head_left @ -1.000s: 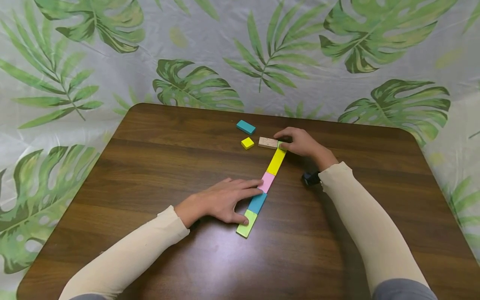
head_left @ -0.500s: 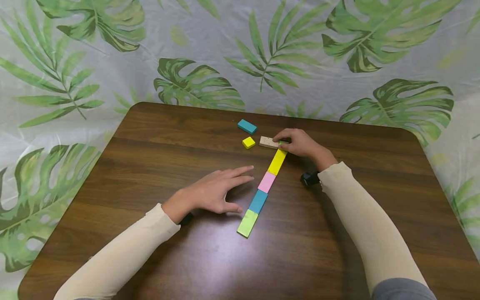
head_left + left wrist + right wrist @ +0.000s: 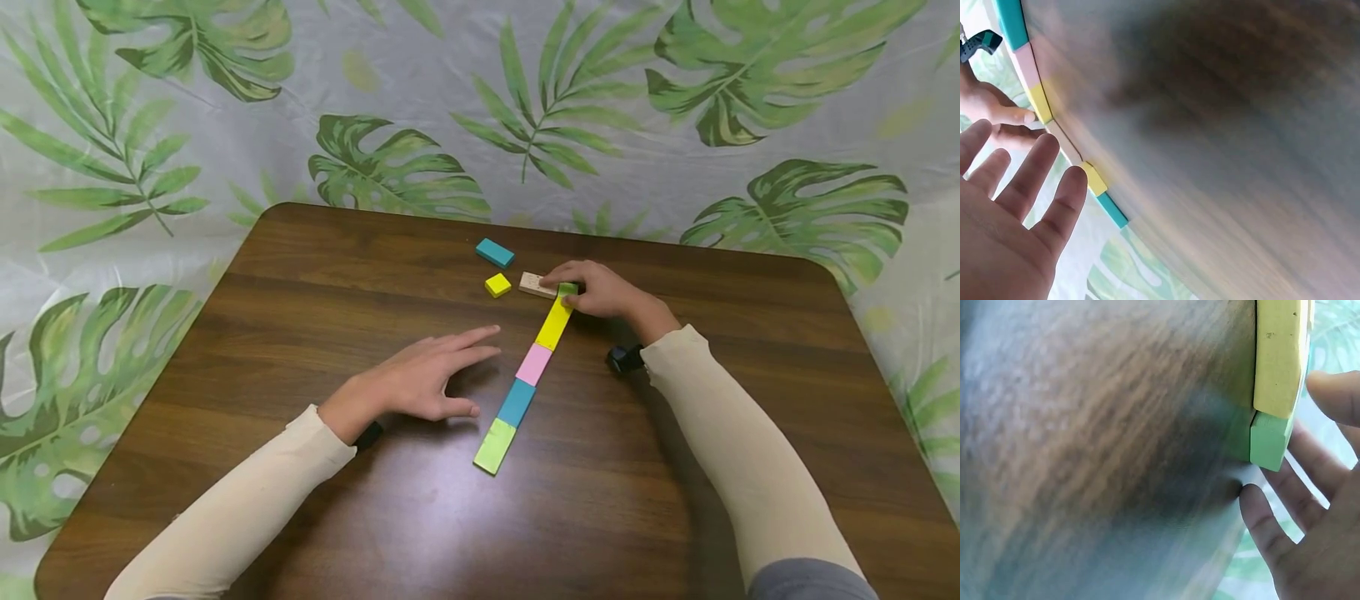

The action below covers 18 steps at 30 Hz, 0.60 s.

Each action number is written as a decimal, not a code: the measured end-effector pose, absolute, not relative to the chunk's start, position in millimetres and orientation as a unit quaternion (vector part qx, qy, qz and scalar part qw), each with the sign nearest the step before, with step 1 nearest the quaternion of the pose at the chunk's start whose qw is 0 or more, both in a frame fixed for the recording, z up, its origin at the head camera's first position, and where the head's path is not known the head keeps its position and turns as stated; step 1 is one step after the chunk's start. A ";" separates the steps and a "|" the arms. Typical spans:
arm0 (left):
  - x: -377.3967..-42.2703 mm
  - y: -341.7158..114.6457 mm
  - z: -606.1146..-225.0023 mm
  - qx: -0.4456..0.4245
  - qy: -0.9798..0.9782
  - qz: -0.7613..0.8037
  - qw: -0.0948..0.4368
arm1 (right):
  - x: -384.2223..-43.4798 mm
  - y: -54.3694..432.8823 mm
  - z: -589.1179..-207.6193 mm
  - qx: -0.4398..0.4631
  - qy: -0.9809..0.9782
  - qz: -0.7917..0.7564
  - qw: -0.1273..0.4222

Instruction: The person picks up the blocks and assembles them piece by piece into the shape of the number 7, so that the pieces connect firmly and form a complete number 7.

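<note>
On the table, a slanting row of flat blocks runs away from the person: light green, teal, pink, long yellow and a small green block at the far end. The right hand spans that green block, thumb by the yellow one and fingertips at a bare wooden block. In the right wrist view, its thumb and fingers are spread around the green end. Left of the row, the left hand hovers with fingers extended, holding nothing.
Beyond the row lie a small yellow block and a teal block. The dark wooden table has rounded far corners, and a leaf-patterned curtain hangs behind it. A dark wrist device is on the right wrist.
The left hand has lifted off the pink, teal and light green blocks and drawn back to the left. The right hand's fingers have shifted slightly left over the wooden block, showing more of the green one.
</note>
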<state>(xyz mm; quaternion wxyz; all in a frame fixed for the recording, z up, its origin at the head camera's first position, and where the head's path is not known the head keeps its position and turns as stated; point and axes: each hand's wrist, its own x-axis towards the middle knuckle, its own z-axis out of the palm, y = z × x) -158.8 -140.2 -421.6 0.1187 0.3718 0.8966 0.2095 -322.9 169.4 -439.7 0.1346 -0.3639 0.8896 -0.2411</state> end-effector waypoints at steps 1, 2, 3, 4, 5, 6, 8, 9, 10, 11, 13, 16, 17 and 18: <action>-159.5 -140.3 -420.8 0.370 0.897 0.210 0.119 | -322.9 168.7 -439.3 -0.366 0.890 -0.239 0.132; -160.3 -140.1 -420.3 0.368 0.898 0.211 0.118 | -322.8 167.7 -438.6 -0.363 0.891 -0.240 0.129; -161.0 -140.0 -419.9 0.367 0.898 0.212 0.118 | -322.6 166.4 -437.9 -0.358 0.894 -0.240 0.125; -161.4 -139.7 -419.6 0.366 0.899 0.212 0.118 | -322.2 164.9 -437.6 -0.351 0.897 -0.242 0.121; -161.8 -139.5 -419.7 0.365 0.899 0.211 0.119 | -321.9 163.2 -437.4 -0.342 0.900 -0.243 0.117; -162.1 -139.3 -419.9 0.364 0.900 0.210 0.120 | -321.5 161.4 -437.2 -0.333 0.903 -0.246 0.116; -162.5 -139.0 -421.2 0.364 0.900 0.207 0.123 | -321.4 158.3 -437.0 -0.320 0.907 -0.249 0.115; -162.6 -138.7 -422.0 0.365 0.899 0.206 0.124 | -321.5 157.0 -437.1 -0.315 0.909 -0.248 0.115; -162.7 -138.7 -423.0 0.365 0.900 0.205 0.124 | -321.6 155.9 -437.2 -0.312 0.910 -0.247 0.115; -162.7 -139.0 -423.8 0.365 0.900 0.205 0.124 | -321.9 154.9 -437.3 -0.310 0.911 -0.246 0.116; -162.6 -139.7 -424.8 0.362 0.900 0.206 0.125 | -322.4 154.0 -437.2 -0.309 0.911 -0.247 0.116; -162.3 -141.6 -424.7 0.358 0.902 0.207 0.127 | -323.7 153.6 -438.0 -0.310 0.910 -0.252 0.116; -162.2 -142.1 -424.4 0.356 0.902 0.208 0.129 | -323.8 153.7 -438.1 -0.311 0.909 -0.254 0.115; -162.2 -142.4 -424.4 0.355 0.902 0.207 0.129 | -323.9 153.9 -438.2 -0.312 0.908 -0.255 0.115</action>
